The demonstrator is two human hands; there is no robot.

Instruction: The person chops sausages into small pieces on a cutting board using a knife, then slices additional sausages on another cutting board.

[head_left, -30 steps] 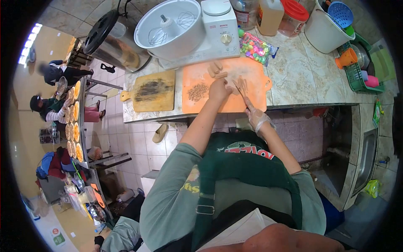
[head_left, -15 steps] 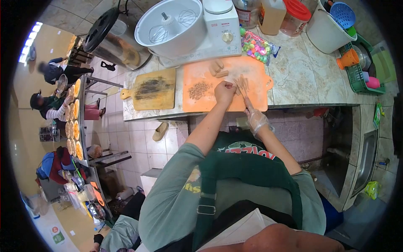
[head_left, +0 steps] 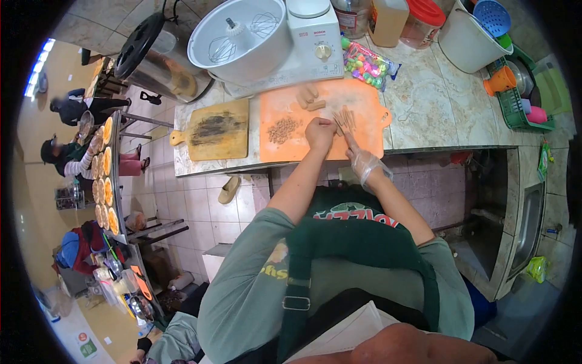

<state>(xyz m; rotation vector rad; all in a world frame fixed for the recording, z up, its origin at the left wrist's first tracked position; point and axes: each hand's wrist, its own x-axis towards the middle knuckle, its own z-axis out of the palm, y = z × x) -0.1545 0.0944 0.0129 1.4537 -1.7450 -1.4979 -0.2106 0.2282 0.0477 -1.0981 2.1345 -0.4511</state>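
Note:
An orange cutting board (head_left: 364, 142) lies on the counter. My right hand (head_left: 364, 162), in a clear glove, is closed round the handle of a knife (head_left: 341, 128), its blade over the board beside thin sausage strips (head_left: 347, 117). My left hand (head_left: 320, 134), bare, has its fingers pressed together at the board's middle; what they hold, if anything, is too small to make out. Small chopped pieces (head_left: 282, 130) form a patch left of it. Several whole sausages (head_left: 307, 96) lie near the board's far edge.
A wooden board (head_left: 219, 130) sits at the left. Behind are a white mixer (head_left: 242, 42), a bag of colourful sweets (head_left: 368, 63), a white bucket (head_left: 467, 42) and a green rack (head_left: 526, 115). Two people stand by a table of round flat doughs (head_left: 108, 164) at far left.
My left hand has drawn slightly back from the sausages toward the board's middle. My right hand and the knife have shifted a little left, and the view has moved slightly.

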